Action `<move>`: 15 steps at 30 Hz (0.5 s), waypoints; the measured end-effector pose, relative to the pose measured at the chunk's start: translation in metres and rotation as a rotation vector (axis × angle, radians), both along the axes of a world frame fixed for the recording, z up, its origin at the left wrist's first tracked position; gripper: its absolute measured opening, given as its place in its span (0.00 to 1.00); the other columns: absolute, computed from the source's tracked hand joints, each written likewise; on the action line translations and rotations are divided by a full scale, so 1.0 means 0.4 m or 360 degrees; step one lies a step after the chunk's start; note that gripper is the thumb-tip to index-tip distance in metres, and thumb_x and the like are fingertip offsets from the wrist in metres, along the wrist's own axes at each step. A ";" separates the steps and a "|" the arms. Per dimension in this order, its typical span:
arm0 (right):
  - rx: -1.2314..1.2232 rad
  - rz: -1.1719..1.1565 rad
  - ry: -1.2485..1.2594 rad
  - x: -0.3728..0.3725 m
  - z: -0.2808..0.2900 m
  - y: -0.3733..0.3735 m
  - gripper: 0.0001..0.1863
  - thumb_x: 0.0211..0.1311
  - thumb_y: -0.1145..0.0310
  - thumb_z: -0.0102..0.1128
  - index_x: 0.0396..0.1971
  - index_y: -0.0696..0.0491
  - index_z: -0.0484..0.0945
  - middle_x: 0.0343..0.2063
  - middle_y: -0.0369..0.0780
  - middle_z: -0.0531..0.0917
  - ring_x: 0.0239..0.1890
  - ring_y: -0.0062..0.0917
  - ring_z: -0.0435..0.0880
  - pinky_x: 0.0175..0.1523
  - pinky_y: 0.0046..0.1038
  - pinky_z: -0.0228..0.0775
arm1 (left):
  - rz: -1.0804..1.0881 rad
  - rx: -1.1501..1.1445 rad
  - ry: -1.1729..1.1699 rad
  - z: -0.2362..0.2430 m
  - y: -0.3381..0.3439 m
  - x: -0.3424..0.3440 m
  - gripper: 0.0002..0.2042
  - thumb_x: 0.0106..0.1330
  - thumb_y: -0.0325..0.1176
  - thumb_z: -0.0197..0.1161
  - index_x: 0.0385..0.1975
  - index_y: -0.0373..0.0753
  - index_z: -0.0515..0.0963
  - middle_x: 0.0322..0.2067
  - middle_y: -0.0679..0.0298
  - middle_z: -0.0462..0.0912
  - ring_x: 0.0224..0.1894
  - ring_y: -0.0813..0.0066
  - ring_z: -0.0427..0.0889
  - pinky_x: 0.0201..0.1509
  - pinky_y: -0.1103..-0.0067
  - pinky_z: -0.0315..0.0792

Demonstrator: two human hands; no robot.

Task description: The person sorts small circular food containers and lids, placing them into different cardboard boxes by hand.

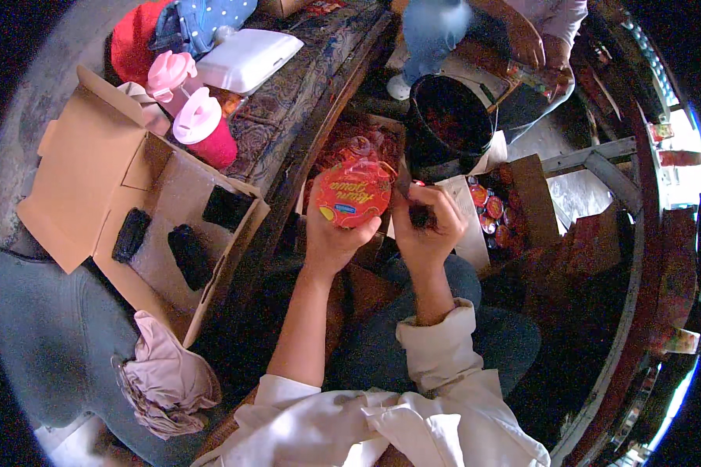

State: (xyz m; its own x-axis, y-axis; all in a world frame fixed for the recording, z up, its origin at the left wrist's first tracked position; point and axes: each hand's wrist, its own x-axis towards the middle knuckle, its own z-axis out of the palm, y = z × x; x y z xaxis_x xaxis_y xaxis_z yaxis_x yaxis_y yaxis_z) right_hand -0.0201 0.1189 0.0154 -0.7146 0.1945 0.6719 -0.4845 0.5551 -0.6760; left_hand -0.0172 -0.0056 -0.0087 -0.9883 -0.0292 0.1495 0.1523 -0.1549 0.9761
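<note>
My left hand (329, 237) is closed around a red plastic cup (355, 193) with a round printed lid in red and yellow, held tilted toward me. Close by on its right, my right hand (432, 222) has its fingers curled. A thin dark piece, perhaps a blade, shows between that hand and the cup's edge, too dim to name. Beyond the cup, an open carton (399, 140) holds clear and red plastic wrap or packs. To the right of my right hand, another carton (533, 183) contains several small cups with red lids.
A black bucket (452, 121) stands ahead, beside a co-worker's hands (533, 50). On the left are an open cardboard box (82, 175) with black bundles, a pink tumbler (210, 144), a white foam container (249, 61) and a crumpled pink cloth (167, 381). A wooden frame (639, 233) borders the right.
</note>
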 end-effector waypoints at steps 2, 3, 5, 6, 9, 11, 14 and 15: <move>0.0002 0.0036 -0.0005 0.002 0.007 -0.003 0.11 0.34 0.82 0.61 0.23 0.56 0.77 0.23 0.42 0.80 0.27 0.28 0.81 0.32 0.22 0.71 | -0.0003 0.0131 -0.0085 0.016 0.004 0.005 0.28 0.40 0.25 0.65 0.45 0.35 0.62 0.41 0.61 0.72 0.42 0.75 0.73 0.48 0.79 0.67; 0.0002 0.0055 -0.0009 0.004 0.007 -0.004 0.11 0.34 0.82 0.61 0.23 0.56 0.77 0.23 0.41 0.80 0.27 0.28 0.81 0.32 0.22 0.71 | -0.0006 0.0154 -0.0075 0.014 0.005 0.006 0.28 0.40 0.25 0.65 0.45 0.35 0.62 0.41 0.61 0.72 0.43 0.75 0.73 0.48 0.79 0.67; -0.0003 0.0074 0.0008 0.005 0.005 -0.005 0.11 0.34 0.82 0.61 0.23 0.56 0.77 0.23 0.41 0.80 0.27 0.28 0.81 0.32 0.22 0.71 | -0.0014 0.0201 -0.0056 0.010 0.006 0.007 0.29 0.40 0.24 0.65 0.46 0.35 0.62 0.41 0.62 0.72 0.43 0.75 0.73 0.48 0.79 0.68; -0.0005 0.0083 0.0016 0.004 0.002 -0.006 0.11 0.34 0.82 0.61 0.23 0.56 0.77 0.23 0.41 0.80 0.27 0.28 0.81 0.32 0.22 0.71 | -0.0005 0.0191 -0.0064 0.008 0.006 0.008 0.29 0.40 0.25 0.65 0.46 0.35 0.62 0.41 0.62 0.72 0.43 0.75 0.73 0.48 0.79 0.67; 0.0008 0.0080 0.0018 0.004 -0.006 -0.006 0.11 0.34 0.82 0.61 0.23 0.56 0.77 0.23 0.41 0.80 0.26 0.28 0.81 0.32 0.21 0.71 | 0.0003 0.0185 -0.0074 0.007 0.007 0.008 0.29 0.40 0.25 0.66 0.46 0.35 0.62 0.41 0.62 0.72 0.43 0.75 0.73 0.49 0.79 0.67; 0.0010 0.0033 0.0052 0.005 0.000 -0.008 0.11 0.33 0.82 0.61 0.23 0.56 0.77 0.22 0.41 0.80 0.25 0.27 0.80 0.31 0.21 0.71 | -0.0015 0.0215 -0.0061 0.013 0.009 0.008 0.29 0.40 0.25 0.66 0.46 0.35 0.62 0.41 0.62 0.72 0.43 0.75 0.73 0.49 0.78 0.67; -0.0023 -0.0006 0.0030 0.011 0.006 -0.011 0.11 0.33 0.82 0.61 0.23 0.56 0.77 0.21 0.41 0.79 0.25 0.27 0.80 0.31 0.21 0.71 | -0.0021 0.0321 -0.0111 0.019 0.007 0.010 0.29 0.41 0.25 0.66 0.46 0.35 0.62 0.40 0.62 0.72 0.43 0.75 0.73 0.49 0.79 0.68; -0.0036 -0.0020 0.0012 0.012 0.008 -0.009 0.11 0.33 0.82 0.61 0.23 0.56 0.78 0.21 0.40 0.79 0.24 0.27 0.80 0.31 0.20 0.71 | -0.0007 0.0250 -0.0069 0.018 0.010 0.008 0.29 0.41 0.25 0.66 0.46 0.35 0.62 0.40 0.62 0.72 0.43 0.75 0.74 0.48 0.79 0.68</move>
